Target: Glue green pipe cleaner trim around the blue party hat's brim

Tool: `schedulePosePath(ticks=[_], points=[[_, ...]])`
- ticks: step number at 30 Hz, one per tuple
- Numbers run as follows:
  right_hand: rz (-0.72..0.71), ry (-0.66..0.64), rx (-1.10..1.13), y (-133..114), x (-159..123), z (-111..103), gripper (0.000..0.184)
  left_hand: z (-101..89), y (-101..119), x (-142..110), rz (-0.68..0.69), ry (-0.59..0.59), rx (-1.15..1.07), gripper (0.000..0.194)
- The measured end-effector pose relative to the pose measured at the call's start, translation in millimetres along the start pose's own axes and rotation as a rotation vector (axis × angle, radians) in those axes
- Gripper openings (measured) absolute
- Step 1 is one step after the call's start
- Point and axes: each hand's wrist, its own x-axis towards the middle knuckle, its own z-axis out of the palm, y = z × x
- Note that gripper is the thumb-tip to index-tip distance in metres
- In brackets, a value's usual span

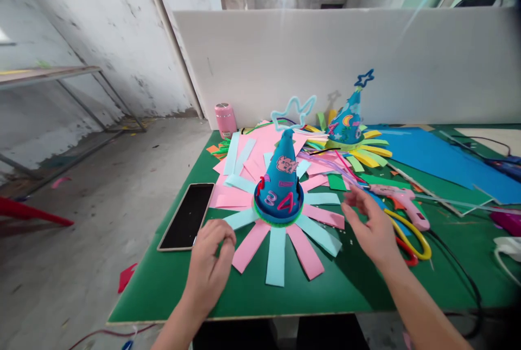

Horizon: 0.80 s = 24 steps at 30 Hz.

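Note:
A blue cone party hat [281, 182] stands upright between my hands. It has letter and number stickers, a pink animal sticker and a light blue pipe-cleaner star [293, 113] on its tip. Pink and light blue paper strips [275, 258] fan out flat around its base. Left of the strips, my left hand [210, 258] has its fingers curled in, with nothing visible in them; it is beside a dark-screened phone [187, 217]. My right hand [371, 228] hovers right of the strips, fingers loosely apart and holding nothing, near a pink glue gun [401, 201].
Scissors with yellow and red handles [421, 244] lie right of my right hand. A second cone hat [347, 119] stands behind, among pink paper [271, 146] and pipe cleaners. At the back left is a pink flask [225, 120]; blue sheets [439, 157] lie back right. A white panel [260, 62] bounds the table.

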Motion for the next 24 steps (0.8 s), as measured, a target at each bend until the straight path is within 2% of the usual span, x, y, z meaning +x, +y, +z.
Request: schedulePosePath(ticks=[2, 4, 6, 8, 9, 10, 12, 15, 18, 21, 24], points=[[0.0, 0.02, 0.045, -3, -19, -9, 0.037, 8.4, 17, -19, -0.11, -0.079, -0.214, 0.026], [-0.027, 0.007, 0.097, -15, -44, -11, 0.03, 28.1, 35, -38, -0.18, -0.201, -0.423, 0.029], [-0.138, -0.105, 0.224, -31, -69, -8, 0.022, 52.8, 53, -53, -0.265, -0.338, -0.597, 0.033], [-0.27, -0.23, 0.342, -44, -89, -2, 0.026, 75.3, 69, -64, -0.345, -0.349, -0.773, 0.037], [-0.297, -0.263, 0.384, -47, -97, 1, 0.028, 84.1, 74, -68, -0.429, -0.321, -0.856, 0.036], [-0.291, -0.271, 0.423, -49, -102, 4, 0.029, 91.1, 78, -71, -0.502, -0.303, -0.93, 0.037], [-0.189, -0.264, 0.499, -46, -111, 8, 0.025, 100.2, 80, -74, -0.568, -0.33, -1.049, 0.041], [0.029, -0.309, 0.663, -36, -120, 12, 0.02, 107.9, 75, -75, -0.584, -0.394, -1.171, 0.045], [0.156, -0.33, 0.801, -31, -124, 14, 0.017, 115.6, 71, -77, -0.631, -0.431, -1.245, 0.05], [0.171, -0.166, 0.744, -36, -121, 13, 0.017, 124.7, 73, -80, -0.713, -0.469, -1.303, 0.05], [0.106, -0.066, 0.609, -44, -114, 9, 0.025, 132.3, 76, -84, -0.705, -0.526, -1.355, 0.049]])
